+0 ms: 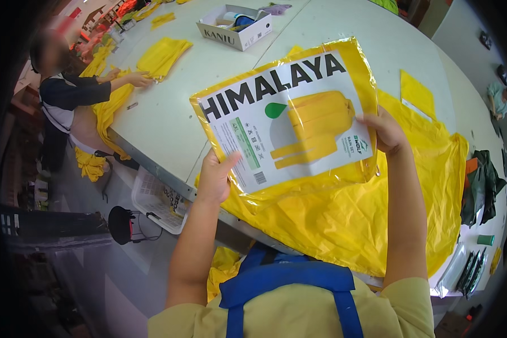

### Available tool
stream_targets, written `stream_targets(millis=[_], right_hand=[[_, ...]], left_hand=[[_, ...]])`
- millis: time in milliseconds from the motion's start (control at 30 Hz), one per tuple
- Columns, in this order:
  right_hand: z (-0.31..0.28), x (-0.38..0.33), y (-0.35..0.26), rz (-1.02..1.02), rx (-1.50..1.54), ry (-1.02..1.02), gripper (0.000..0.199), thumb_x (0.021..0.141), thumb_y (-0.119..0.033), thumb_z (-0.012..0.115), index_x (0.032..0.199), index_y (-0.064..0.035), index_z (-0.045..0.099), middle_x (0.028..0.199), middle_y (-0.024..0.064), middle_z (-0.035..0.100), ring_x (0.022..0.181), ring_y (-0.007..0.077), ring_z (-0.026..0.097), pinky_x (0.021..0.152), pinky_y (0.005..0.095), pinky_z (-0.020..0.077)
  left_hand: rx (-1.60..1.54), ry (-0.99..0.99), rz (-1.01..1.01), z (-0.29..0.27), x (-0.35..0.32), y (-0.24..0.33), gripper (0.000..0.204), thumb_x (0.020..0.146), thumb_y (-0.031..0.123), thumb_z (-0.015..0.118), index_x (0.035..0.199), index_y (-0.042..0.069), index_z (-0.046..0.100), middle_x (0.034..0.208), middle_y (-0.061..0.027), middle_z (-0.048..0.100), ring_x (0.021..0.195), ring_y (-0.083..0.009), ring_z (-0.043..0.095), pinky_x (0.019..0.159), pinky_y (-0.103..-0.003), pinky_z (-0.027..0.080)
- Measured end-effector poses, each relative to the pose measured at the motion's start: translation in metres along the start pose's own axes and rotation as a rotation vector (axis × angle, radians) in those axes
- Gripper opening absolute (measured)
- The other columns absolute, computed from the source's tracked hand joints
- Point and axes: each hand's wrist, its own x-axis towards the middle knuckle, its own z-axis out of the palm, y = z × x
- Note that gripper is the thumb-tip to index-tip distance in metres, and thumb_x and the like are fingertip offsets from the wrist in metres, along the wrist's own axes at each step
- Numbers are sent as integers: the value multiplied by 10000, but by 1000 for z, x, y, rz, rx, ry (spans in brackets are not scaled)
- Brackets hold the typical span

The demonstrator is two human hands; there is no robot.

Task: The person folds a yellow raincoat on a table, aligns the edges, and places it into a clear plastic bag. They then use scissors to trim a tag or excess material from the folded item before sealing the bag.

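Observation:
A clear plastic package of folded yellow rainwear (pixel 298 121) is held up above the table, tilted, its printed white insert facing me. The insert pictures a yellow jacket and trousers. My left hand (pixel 215 176) grips its lower left edge, thumb on the front. At the right edge, my right hand (pixel 384 129) pinches it the same way; the fingers behind the package are hidden. Beneath it, a large spread of yellow fabric (pixel 343 225) covers the near part of the table and hangs over the front edge.
A white box (pixel 234 28) with small items stands at the back of the white table (pixel 174 96). At left, a co-worker (pixel 76 90) handles yellow fabric (pixel 162 58). A folded yellow piece (pixel 417 94) lies right. A white basket (pixel 155 197) and black stool (pixel 121 224) stand below left.

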Motion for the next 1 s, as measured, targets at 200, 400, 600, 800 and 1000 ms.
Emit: stream_targets(millis=[200,400,600,800,1000], right_hand=[[-16,-14,0,-169,51,-117,483,792,-121,640,1232,35,516,1147,118,612,1000,204,607,883,326,481],[-28,-14,-10,-127,-73,52,393,834,-75,638,1202,24,537,1099,85,636,959,165,621,859,297,490],[-35,11,-4,-188,-170,49,320,846,-88,658,1140,9,576,1036,52,654,925,119,610,846,268,474],[-28,14,-4,-276,-260,93,291,839,-107,684,1105,-16,611,996,15,661,899,99,594,856,256,446],[-26,29,13,-572,-435,275,232,836,-92,669,1060,-38,639,965,-3,635,888,94,570,840,236,420]], left_hand=[[5,-44,56,5,1,17,317,909,17,528,1223,-18,499,1193,-102,589,1039,-166,591,916,-316,472],[-100,-97,9,2,0,8,340,918,47,497,1251,-22,488,1209,-106,583,1081,-172,573,944,-323,450],[-108,-110,-2,-3,-3,15,319,914,50,489,1222,-30,509,1198,-102,591,1075,-178,579,951,-332,446],[-76,-102,6,-4,-5,11,315,915,50,501,1216,-42,513,1181,-98,601,1067,-180,580,949,-330,444],[252,-25,203,-13,0,1,190,902,29,546,1051,-14,656,1270,-125,542,1116,-194,555,947,-313,445]])
